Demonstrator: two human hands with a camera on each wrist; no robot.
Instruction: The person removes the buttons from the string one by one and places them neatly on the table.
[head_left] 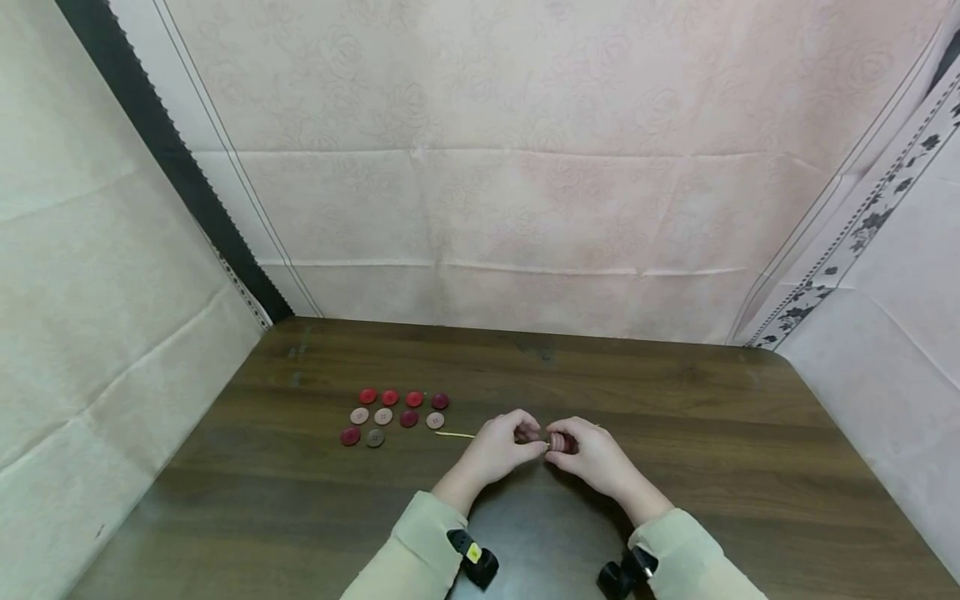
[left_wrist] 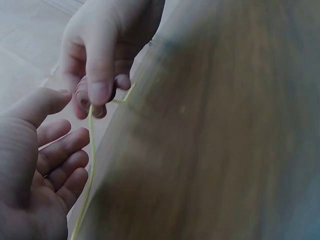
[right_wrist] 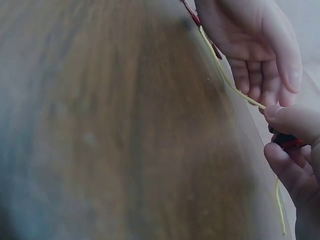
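Ten round red, pink and brown buttons (head_left: 393, 414) lie on the dark wooden table (head_left: 712, 433), left of both hands. The right hand (head_left: 592, 454) pinches a small stack of red buttons (head_left: 558, 442) on one yellow thread (left_wrist: 90, 165); the left hand (head_left: 502, 446) hovers with relaxed fingers beside it.

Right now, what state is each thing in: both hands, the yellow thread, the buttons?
Right hand: pinches a stack of red buttons on the thread.
Left hand: fingers relaxed beside the thread, gripping nothing.
Yellow thread: runs from the right hand's pinch past the left palm.
Loose buttons: lying flat on the table, unstrung.

left hand (head_left: 501, 446) relaxed, right hand (head_left: 588, 454) pinching.
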